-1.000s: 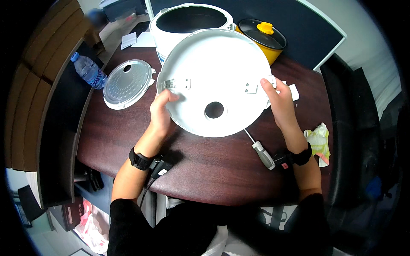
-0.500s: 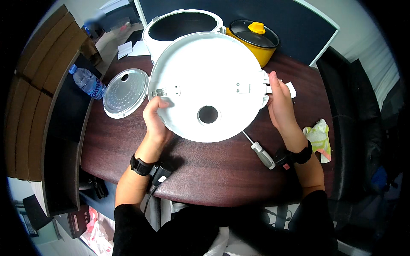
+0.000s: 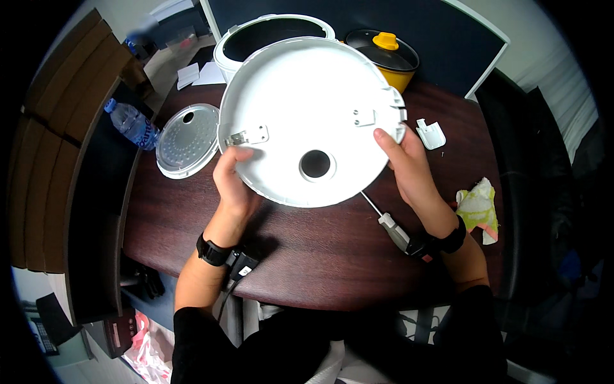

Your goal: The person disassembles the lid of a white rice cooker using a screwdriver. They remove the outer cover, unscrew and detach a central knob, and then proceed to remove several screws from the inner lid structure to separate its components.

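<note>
Raised above the table, a round white plastic lid shell point(image 3: 300, 102) shows its hollow side, with a round hole low in it and a small metal latch at its left. My left hand point(image 3: 235, 182) grips its lower left rim, thumb on the inside face. On the lower right rim my right hand point(image 3: 412, 163) is closed, thumb pressed over the inside edge near the hinge notches. Below the lid's right side lies a screwdriver point(image 3: 393, 232) with a grey handle, its shaft tip partly hidden. A small white plastic cover point(image 3: 431, 134) rests to the right of my right hand.
A perforated grey inner lid point(image 3: 187, 144) lies at left beside a water bottle point(image 3: 132, 125). Behind the shell stand a white cooker body point(image 3: 227, 61) and a yellow pot point(image 3: 398, 78) with a glass lid. A patterned cloth point(image 3: 477, 208) lies on the dark wooden table point(image 3: 320, 269) at right.
My right hand has shifted from the hinge tab down to the lower right rim, its thumb now over the inside. The lid shell has tilted and risen slightly, uncovering the small white cover.
</note>
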The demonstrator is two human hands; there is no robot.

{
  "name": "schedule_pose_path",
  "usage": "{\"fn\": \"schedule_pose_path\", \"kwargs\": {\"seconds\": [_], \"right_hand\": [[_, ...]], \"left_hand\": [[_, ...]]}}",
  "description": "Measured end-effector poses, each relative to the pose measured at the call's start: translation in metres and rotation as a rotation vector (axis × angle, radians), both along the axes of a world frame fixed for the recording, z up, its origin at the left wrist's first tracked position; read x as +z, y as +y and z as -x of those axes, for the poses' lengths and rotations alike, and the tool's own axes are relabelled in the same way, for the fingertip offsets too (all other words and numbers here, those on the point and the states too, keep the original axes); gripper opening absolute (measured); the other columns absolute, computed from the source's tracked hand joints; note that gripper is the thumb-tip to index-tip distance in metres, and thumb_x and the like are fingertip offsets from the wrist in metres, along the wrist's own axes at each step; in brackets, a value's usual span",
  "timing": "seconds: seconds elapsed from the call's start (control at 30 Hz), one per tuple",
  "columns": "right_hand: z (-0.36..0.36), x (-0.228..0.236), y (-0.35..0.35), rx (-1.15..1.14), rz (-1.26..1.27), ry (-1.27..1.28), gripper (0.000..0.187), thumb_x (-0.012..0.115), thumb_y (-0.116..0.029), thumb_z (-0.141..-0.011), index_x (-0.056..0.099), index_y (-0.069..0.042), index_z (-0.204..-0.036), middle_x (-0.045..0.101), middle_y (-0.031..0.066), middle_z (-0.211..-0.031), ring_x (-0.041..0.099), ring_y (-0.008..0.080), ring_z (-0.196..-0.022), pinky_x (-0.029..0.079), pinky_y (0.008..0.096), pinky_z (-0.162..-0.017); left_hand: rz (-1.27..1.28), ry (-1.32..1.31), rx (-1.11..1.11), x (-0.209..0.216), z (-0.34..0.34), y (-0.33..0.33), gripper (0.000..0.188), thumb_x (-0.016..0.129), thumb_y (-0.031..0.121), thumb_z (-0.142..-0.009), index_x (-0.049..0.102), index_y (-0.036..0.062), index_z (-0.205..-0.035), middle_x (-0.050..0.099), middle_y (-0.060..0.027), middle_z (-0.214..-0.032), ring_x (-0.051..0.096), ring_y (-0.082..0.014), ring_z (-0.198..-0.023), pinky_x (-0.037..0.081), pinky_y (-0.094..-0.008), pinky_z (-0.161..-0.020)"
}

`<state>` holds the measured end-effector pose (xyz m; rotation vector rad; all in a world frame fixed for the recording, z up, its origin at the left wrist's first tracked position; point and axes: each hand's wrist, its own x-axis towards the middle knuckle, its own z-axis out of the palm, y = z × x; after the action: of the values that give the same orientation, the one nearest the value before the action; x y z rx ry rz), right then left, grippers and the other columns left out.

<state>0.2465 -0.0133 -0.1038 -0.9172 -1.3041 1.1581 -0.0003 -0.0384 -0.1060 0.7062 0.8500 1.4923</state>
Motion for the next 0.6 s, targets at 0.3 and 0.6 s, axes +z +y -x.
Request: {"fn": "schedule_pose_path", "kwargs": {"seconds": [0.3, 0.6], "right_hand": [[-0.033, 0.025, 0.007, -0.047, 0.049, 0.12, 0.028, 0.051, -0.017, -0.091, 0.055, 0.003, -0.11, 0.062, 0.0081, -0.099, 0.06, 0.0098, -0.085, 0.047, 0.0222, -0.075], [-0.023, 0.034, -0.011, 0.001, -0.144, -0.314, 0.021, 0.056, -0.018, -0.089, 0.061, 0.002, -0.093, 0.062, 0.0009, -0.075, 0.055, 0.0038, -0.066, 0.042, 0.0196, -0.057]], "left_hand": [[-0.142, -0.538, -0.657, -0.004, 0.001, -0.002, 0.101, 0.033, 0.077, -0.076, 0.026, -0.0034, -0.138, 0.034, -0.0233, -0.138, 0.04, -0.0336, -0.124, 0.034, -0.0459, -0.102], [-0.147, -0.308, -0.793, -0.041, 0.025, 0.002, 0.093, 0.048, 0.07, -0.075, 0.037, -0.0018, -0.133, 0.047, -0.0226, -0.128, 0.052, -0.033, -0.112, 0.046, -0.0435, -0.09]]}}
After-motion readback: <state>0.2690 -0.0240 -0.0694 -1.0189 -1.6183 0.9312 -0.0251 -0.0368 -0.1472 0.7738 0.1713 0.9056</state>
